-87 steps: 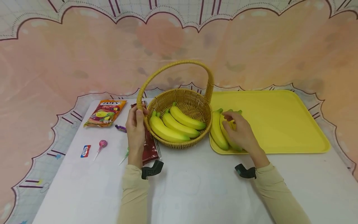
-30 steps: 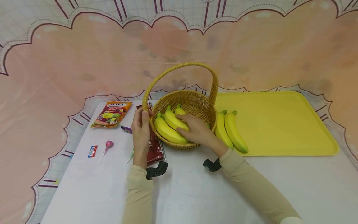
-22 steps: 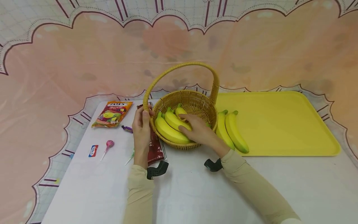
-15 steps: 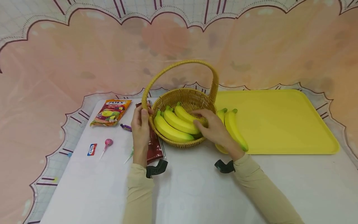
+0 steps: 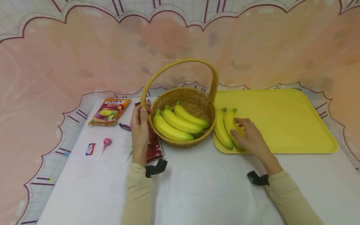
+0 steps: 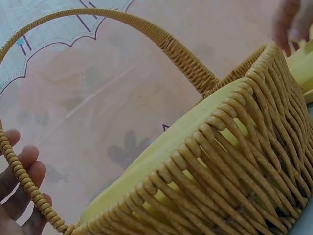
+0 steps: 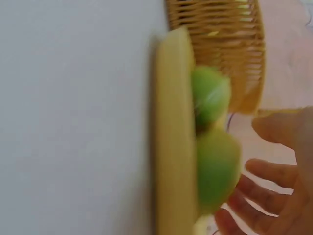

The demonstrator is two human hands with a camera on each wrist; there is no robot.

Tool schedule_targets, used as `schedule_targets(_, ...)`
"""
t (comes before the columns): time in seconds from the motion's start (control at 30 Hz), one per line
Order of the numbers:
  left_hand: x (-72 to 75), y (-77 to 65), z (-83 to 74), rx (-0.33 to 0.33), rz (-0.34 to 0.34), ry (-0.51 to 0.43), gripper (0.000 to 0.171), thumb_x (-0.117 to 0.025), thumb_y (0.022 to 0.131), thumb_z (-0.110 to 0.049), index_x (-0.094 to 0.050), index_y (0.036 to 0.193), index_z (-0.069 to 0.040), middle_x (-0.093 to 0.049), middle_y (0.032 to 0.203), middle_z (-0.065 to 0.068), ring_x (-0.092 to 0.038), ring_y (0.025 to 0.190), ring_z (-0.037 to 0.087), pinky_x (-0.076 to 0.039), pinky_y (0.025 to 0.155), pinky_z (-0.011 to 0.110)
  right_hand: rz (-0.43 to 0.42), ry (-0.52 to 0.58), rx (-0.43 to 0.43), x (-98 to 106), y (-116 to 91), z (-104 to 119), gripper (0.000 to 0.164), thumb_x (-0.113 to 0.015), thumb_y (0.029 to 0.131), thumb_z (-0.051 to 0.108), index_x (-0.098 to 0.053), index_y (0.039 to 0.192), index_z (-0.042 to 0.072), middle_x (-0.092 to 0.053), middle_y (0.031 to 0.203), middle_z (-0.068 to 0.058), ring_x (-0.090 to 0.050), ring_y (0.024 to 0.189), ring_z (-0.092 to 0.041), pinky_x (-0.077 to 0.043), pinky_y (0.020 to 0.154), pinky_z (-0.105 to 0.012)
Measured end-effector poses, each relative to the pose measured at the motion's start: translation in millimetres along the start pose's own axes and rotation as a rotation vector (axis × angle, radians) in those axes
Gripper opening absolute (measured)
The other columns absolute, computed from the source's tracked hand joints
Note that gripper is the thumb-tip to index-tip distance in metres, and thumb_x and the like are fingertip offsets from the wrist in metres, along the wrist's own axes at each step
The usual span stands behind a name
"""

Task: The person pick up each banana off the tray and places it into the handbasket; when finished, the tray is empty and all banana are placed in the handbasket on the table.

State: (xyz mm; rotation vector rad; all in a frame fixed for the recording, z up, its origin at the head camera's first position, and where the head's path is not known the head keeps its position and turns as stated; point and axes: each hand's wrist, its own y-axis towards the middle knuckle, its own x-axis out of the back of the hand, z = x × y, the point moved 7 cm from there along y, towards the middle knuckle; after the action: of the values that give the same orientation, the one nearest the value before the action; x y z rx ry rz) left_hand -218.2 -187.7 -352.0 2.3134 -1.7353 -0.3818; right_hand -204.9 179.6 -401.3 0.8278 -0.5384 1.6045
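Note:
My left hand (image 5: 139, 134) holds the base of the handle of a wicker basket (image 5: 182, 144), thumb in front and fingers behind; the left wrist view shows those fingers (image 6: 29, 193) at the wrapped handle. Inside the basket lie several bananas (image 5: 180, 123), one mostly hidden under the others. Over the near left corner of the yellow tray (image 5: 287, 122), my right hand (image 5: 250, 134) reaches with spread fingers and thumb at the right one of two bananas (image 5: 231, 122). In the right wrist view the hand (image 7: 274, 186) is open beside the green banana tips (image 7: 217, 169).
Left of the basket lie an orange candy bag (image 5: 109, 112), a purple wrapped candy (image 5: 125, 127), a pink lollipop (image 5: 107, 142), a green lollipop (image 5: 131, 151) and a small red-and-blue packet (image 5: 90, 149). A dark red packet (image 5: 154, 148) lies partly under the basket.
My right hand has carried one banana from the tray into the basket, let it go, and moved back right over the tray. My left hand has stayed on the handle.

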Motion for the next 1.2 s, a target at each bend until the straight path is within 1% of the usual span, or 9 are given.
schedule_targets(0.1, 0.1, 0.3, -0.7, -0.001, -0.001, -0.002, 0.029, -0.041, 0.102, -0.029, -0.055, 0.120, -0.012, -0.056, 0.099, 0.005, -0.052, 0.101, 0.016, -0.041, 0.093, 0.031, 0.072, -0.012, -0.046, -5, -7, -12, 0.059, -0.057, 0.094, 0.033, -0.038, 0.140, 0.000, -0.049, 0.125, -0.021, -0.053, 0.109, -0.035, -0.045, 0.090, -0.051)
schedule_targets(0.2, -0.3, 0.2, -0.2, 0.008, -0.002, -0.002, 0.029, -0.041, 0.101, -0.030, -0.055, 0.120, -0.013, -0.056, 0.101, 0.006, -0.052, 0.102, 0.016, -0.042, 0.093, 0.029, 0.108, -0.013, -0.064, -8, -12, -18, 0.062, -0.057, 0.094, 0.034, -0.036, 0.142, 0.001, -0.051, 0.125, -0.020, -0.055, 0.105, -0.034, -0.047, 0.087, -0.049)
schedule_targets(0.37, 0.7, -0.4, 1.3, 0.016, -0.006, -0.007, 0.030, -0.040, 0.101, -0.032, -0.055, 0.121, -0.013, -0.055, 0.105, 0.013, -0.052, 0.104, 0.016, -0.041, 0.095, 0.031, 0.102, -0.010, -0.075, -7, -13, -20, 0.061, -0.057, 0.094, 0.034, -0.037, 0.142, 0.002, -0.052, 0.126, -0.020, -0.054, 0.106, -0.035, -0.047, 0.088, -0.050)
schedule_targets(0.53, 1.2, -1.1, 2.7, 0.023, -0.002, -0.009, 0.030, -0.040, 0.101, -0.031, -0.055, 0.121, -0.014, -0.056, 0.103, 0.011, -0.052, 0.104, 0.017, -0.040, 0.096, 0.036, 0.063, 0.019, -0.070, -1, -17, -17, 0.057, -0.056, 0.094, 0.033, -0.039, 0.141, 0.005, -0.052, 0.127, -0.019, -0.053, 0.108, -0.034, -0.046, 0.088, -0.049)
schedule_targets(0.7, 1.3, -0.4, 1.9, 0.020, -0.005, -0.007, 0.030, -0.041, 0.101, -0.032, -0.055, 0.121, -0.014, -0.057, 0.102, 0.011, -0.053, 0.103, 0.017, -0.040, 0.097, 0.036, -0.013, 0.039, 0.019, 8, -21, -7, 0.052, -0.059, 0.093, 0.026, -0.043, 0.140, 0.009, -0.054, 0.128, -0.014, -0.052, 0.109, -0.028, -0.044, 0.084, -0.039)
schedule_targets(0.83, 1.3, -0.4, 2.2, 0.023, -0.007, -0.001, 0.031, -0.041, 0.101, -0.032, -0.055, 0.121, -0.014, -0.058, 0.100, 0.006, -0.054, 0.102, 0.016, -0.041, 0.097, 0.035, -0.058, 0.033, 0.100, 12, -22, 4, 0.050, -0.060, 0.092, 0.019, -0.045, 0.139, 0.012, -0.055, 0.128, -0.010, -0.052, 0.108, -0.023, -0.043, 0.082, -0.031)
schedule_targets(0.97, 1.2, -0.9, 3.0, 0.027, -0.005, -0.004, 0.031, -0.041, 0.101, -0.033, -0.055, 0.121, -0.013, -0.058, 0.099, 0.002, -0.054, 0.102, 0.016, -0.041, 0.097, 0.036, -0.106, 0.040, 0.147, 17, -23, 13, 0.048, -0.061, 0.090, 0.013, -0.048, 0.137, 0.013, -0.057, 0.125, -0.007, -0.052, 0.105, -0.017, -0.042, 0.081, -0.024)
schedule_targets(1.1, 1.2, -1.2, 3.5, 0.026, -0.004, -0.013, 0.032, -0.041, 0.101, -0.032, -0.055, 0.121, -0.012, -0.058, 0.099, 0.003, -0.055, 0.101, 0.016, -0.041, 0.098, 0.038, -0.120, 0.075, 0.206, 18, -23, 24, 0.047, -0.060, 0.089, 0.006, -0.051, 0.134, 0.013, -0.059, 0.122, -0.006, -0.051, 0.102, -0.012, -0.039, 0.083, -0.013)
schedule_targets(1.2, 1.1, -1.4, 4.0, 0.029, -0.005, -0.015, 0.032, -0.041, 0.101, -0.033, -0.054, 0.122, -0.012, -0.058, 0.100, 0.004, -0.054, 0.101, 0.016, -0.041, 0.098, 0.037, -0.105, 0.103, 0.247, 15, -19, 32, 0.045, -0.058, 0.090, 0.005, -0.052, 0.134, 0.014, -0.060, 0.122, -0.007, -0.052, 0.101, -0.011, -0.039, 0.085, -0.014)
